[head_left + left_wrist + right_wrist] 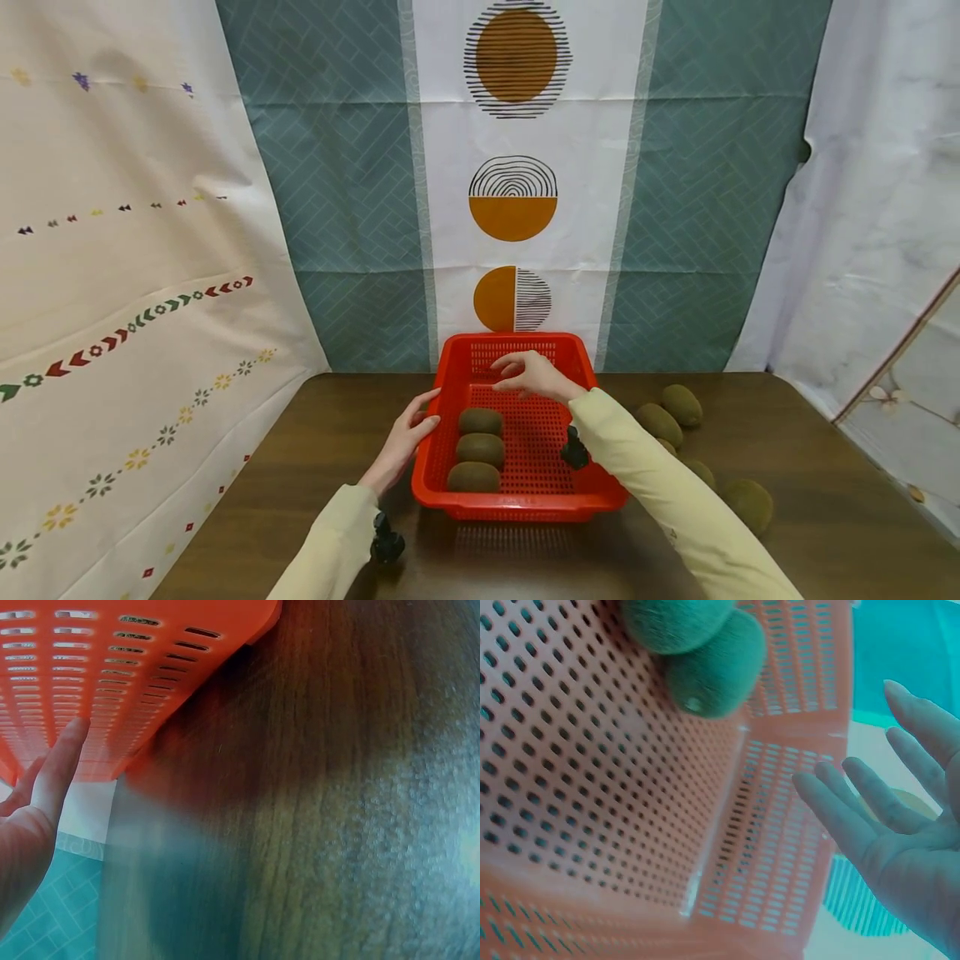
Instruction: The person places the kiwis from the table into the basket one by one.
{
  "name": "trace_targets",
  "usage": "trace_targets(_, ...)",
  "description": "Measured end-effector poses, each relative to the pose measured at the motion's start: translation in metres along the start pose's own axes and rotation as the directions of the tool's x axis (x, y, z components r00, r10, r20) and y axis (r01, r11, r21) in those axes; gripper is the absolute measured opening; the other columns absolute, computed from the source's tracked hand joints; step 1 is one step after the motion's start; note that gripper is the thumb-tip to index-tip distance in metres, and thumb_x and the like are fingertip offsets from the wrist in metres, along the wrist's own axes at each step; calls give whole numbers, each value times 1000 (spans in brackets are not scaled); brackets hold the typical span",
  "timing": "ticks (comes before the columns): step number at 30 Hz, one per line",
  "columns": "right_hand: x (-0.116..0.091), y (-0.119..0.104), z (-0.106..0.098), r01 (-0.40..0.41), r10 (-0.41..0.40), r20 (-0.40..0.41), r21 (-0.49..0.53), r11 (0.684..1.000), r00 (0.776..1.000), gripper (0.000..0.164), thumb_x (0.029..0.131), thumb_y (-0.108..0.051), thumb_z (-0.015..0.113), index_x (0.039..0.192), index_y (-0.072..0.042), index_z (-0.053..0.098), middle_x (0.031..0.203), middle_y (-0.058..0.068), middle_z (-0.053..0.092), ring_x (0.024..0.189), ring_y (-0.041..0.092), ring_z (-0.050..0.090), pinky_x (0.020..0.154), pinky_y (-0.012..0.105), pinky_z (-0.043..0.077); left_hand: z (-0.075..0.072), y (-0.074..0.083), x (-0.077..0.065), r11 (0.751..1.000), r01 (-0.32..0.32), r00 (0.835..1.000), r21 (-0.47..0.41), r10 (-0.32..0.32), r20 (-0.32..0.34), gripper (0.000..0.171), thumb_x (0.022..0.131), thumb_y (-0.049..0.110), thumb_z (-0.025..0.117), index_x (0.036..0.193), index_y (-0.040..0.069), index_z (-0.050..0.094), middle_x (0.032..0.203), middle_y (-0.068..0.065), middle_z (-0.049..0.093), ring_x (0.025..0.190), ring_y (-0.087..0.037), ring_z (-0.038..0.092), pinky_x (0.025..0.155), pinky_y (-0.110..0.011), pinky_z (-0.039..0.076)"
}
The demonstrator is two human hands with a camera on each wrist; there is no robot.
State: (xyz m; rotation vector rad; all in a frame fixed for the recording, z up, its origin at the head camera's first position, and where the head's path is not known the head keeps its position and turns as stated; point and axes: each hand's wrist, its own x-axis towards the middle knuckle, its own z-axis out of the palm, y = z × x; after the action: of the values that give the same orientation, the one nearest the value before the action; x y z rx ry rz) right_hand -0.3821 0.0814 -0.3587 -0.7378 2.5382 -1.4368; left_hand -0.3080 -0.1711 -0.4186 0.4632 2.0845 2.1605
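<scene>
A red plastic basket (536, 442) with slotted walls stands on the table. Three brown fuzzy kiwis (480, 451) lie in a column along its left side. My left hand (405, 437) is at the basket's left rim, and in the left wrist view a straight finger (64, 761) lies along the slotted outer wall. Over the far half of the basket hovers my right hand (532, 375), fingers spread and nothing in them. The right wrist view shows this hand (900, 817) with its palm bare, away from two of the kiwis (716, 667).
Several more kiwis (748, 505) lie on the brown table (300, 492) to the right of the basket, some partly hidden by the right sleeve (667, 500). Behind the table hangs a patterned curtain (337, 208); light cloths flank both sides.
</scene>
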Motion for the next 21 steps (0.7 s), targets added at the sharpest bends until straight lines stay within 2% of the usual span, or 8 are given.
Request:
trace_targets(5, -7, -4, -20, 18, -17, -13, 59, 998, 1000, 34, 80, -12, 69, 112, -4, 61, 105, 15, 58, 87, 31, 59, 71, 44, 50, -4, -11, 4, 1000, -25, 1000, -6, 25, -15, 49, 93, 9, 49, 139, 9, 32, 118, -29, 43, 98, -46, 52, 71, -46, 49)
trace_targets(11, -16, -3, -44, 56, -50, -48, 129, 990, 998, 37, 81, -12, 68, 115, -2, 57, 110, 21, 55, 86, 26, 61, 67, 39, 52, -7, -25, 12, 999, -39, 997, 31, 40, -59, 45, 93, 11, 50, 137, 16, 38, 113, -25, 48, 93, -41, 56, 69, -46, 50)
trace_targets(16, -29, -2, -66, 95, -86, -60, 171, 981, 995, 40, 84, -10, 64, 121, 0, 52, 113, 24, 51, 92, 31, 58, 71, 45, 50, -7, -26, 13, 999, -39, 997, 34, 41, -61, 46, 93, 11, 50, 137, 16, 38, 113, -25, 48, 93, -40, 56, 69, -46, 50)
trace_targets(21, -45, 6, -91, 89, -68, -111, 194, 977, 992, 43, 85, -11, 63, 124, 2, 50, 113, 25, 52, 93, 32, 58, 73, 49, 48, -5, -18, 9, 1000, -17, 999, 7, 18, -45, 48, 93, 9, 50, 138, 11, 35, 115, -27, 46, 95, -42, 55, 69, -46, 50)
